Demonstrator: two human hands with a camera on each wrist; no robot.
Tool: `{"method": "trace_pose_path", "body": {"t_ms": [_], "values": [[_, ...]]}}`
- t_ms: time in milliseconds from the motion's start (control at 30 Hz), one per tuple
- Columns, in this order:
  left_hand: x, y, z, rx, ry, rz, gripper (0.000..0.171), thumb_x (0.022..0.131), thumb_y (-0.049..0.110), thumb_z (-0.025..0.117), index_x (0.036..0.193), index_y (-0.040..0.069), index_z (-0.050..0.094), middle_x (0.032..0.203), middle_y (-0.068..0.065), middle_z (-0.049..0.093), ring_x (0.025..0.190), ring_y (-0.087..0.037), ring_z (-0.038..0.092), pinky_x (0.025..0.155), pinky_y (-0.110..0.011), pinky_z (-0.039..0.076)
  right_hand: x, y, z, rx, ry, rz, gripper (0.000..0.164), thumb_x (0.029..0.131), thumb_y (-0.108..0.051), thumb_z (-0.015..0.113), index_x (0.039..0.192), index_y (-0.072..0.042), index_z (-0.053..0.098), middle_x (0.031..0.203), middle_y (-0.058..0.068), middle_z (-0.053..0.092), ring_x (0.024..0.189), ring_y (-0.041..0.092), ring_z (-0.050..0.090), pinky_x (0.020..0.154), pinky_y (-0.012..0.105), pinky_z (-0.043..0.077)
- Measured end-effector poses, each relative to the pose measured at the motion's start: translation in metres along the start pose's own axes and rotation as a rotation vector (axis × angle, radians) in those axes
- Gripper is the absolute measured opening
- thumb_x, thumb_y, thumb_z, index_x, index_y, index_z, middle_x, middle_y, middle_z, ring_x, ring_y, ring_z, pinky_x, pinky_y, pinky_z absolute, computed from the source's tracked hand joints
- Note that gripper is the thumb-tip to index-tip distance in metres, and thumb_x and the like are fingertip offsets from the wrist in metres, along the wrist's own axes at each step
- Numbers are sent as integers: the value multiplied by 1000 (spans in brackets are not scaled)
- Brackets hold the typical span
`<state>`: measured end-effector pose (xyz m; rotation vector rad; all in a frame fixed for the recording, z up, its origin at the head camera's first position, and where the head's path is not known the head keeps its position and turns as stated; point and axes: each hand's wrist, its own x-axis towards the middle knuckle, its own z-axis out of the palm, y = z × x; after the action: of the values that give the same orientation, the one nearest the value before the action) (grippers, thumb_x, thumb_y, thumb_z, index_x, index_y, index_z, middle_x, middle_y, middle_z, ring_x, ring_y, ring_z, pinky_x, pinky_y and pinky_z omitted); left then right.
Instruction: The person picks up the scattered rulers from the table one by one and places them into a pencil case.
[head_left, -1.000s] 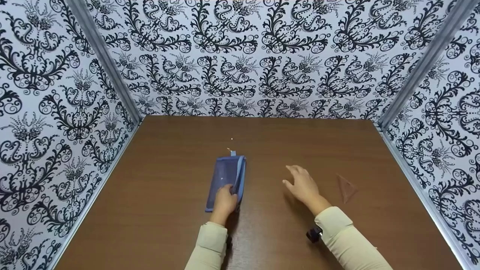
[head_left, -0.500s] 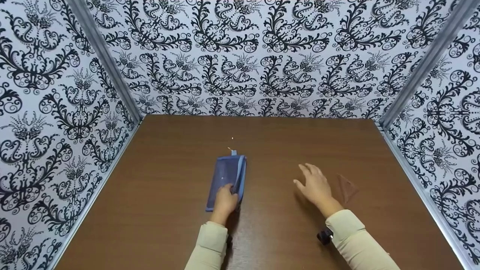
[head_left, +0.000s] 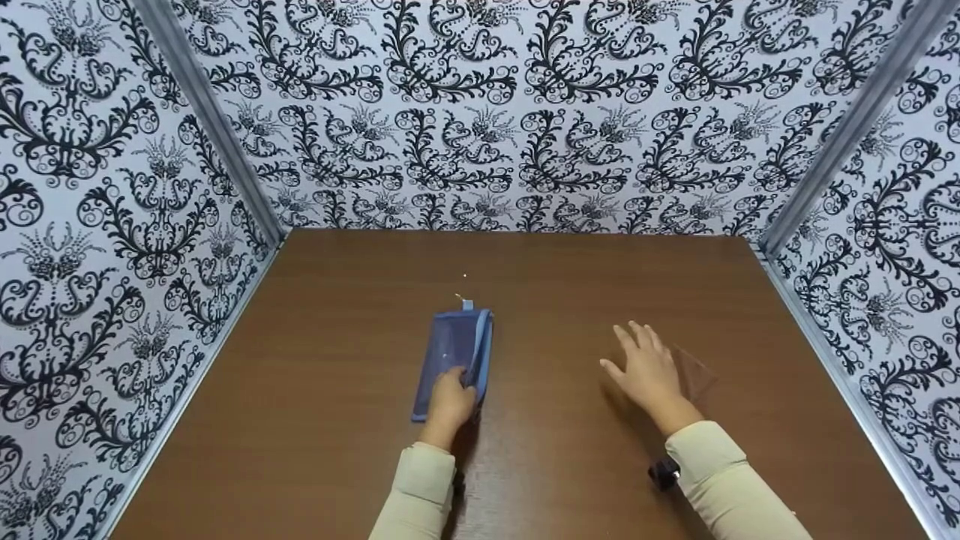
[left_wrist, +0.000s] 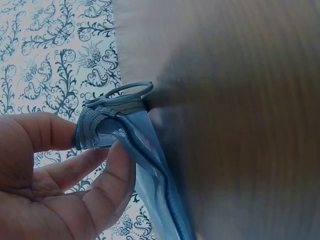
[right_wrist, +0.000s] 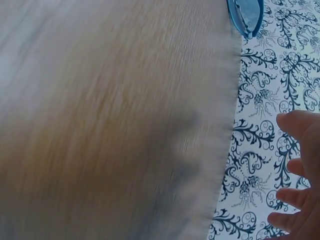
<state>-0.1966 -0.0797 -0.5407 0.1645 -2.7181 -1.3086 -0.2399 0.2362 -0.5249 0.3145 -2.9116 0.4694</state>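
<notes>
A blue mesh zipper pouch [head_left: 448, 337] lies left of the table's middle, its right side lifted and gaping. My left hand [head_left: 451, 401] holds its near right edge; in the left wrist view, thumb and fingers pinch the pouch [left_wrist: 160, 185] at a corner beside a grey loop [left_wrist: 131, 90]. My right hand [head_left: 651, 375] hovers over the table with spread fingers and nothing in them. Just right of it is a transparent reddish set square [head_left: 699, 379], partly hidden by the hand. The right wrist view shows only the pouch's end [right_wrist: 247, 15] and some fingers [right_wrist: 295, 197].
The brown wooden table [head_left: 337, 300] is enclosed by patterned walls [head_left: 465, 150] at the back and both sides. Grey metal posts [head_left: 214, 120] stand at the back corners. A small tab [head_left: 467, 305] sticks out from the pouch's far end.
My right hand has moved right, towards the set square, and now covers part of it. My left hand and the pouch have stayed in place.
</notes>
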Motion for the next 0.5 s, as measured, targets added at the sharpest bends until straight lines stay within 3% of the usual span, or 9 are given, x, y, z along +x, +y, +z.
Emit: {"method": "trace_pose_path", "body": {"t_ms": [500], "values": [[-1,1,0,-8,-2,-9,39,78,-2,58,116,-12,61,108,-31,61,106,-46,57,93,-52,46,-5,26,-10,-18,20,67,72,89,-40,64,146,-4,38,149,27,29,138,49,20,102,73,22]]}}
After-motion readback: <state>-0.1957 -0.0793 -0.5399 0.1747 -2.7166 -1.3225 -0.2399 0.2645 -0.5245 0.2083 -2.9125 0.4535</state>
